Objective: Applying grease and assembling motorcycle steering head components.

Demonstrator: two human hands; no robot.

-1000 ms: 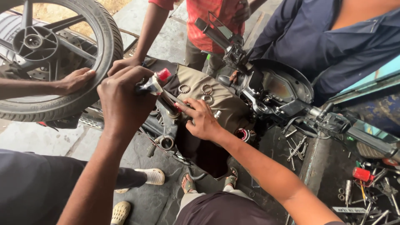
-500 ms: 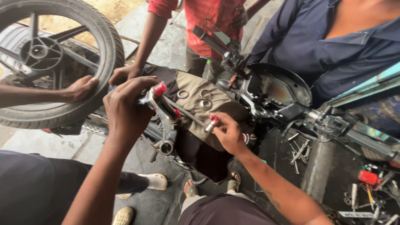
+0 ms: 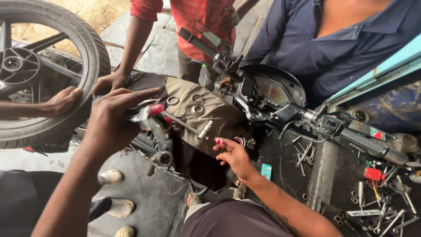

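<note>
Left hand point(image 3: 112, 120) is clamped round a red-tipped tool point(image 3: 151, 112), pressed at the motorcycle's stripped front end. Right hand point(image 3: 234, 153) pinches a small red part point(image 3: 219, 141) in its fingertips, just beside the frame. Washers point(image 3: 196, 104) and a metal sleeve point(image 3: 205, 130) lie loose on the tan cloth point(image 3: 219, 114), so by my reading reassembly is unfinished. Another person's hand steadies the front wheel point(image 3: 48, 70).

Motorcycle repair workshop; stripped motorcycle point(image 3: 245, 105); loose wheel point(image 3: 44, 70); scattered tools point(image 3: 386, 206)
</note>
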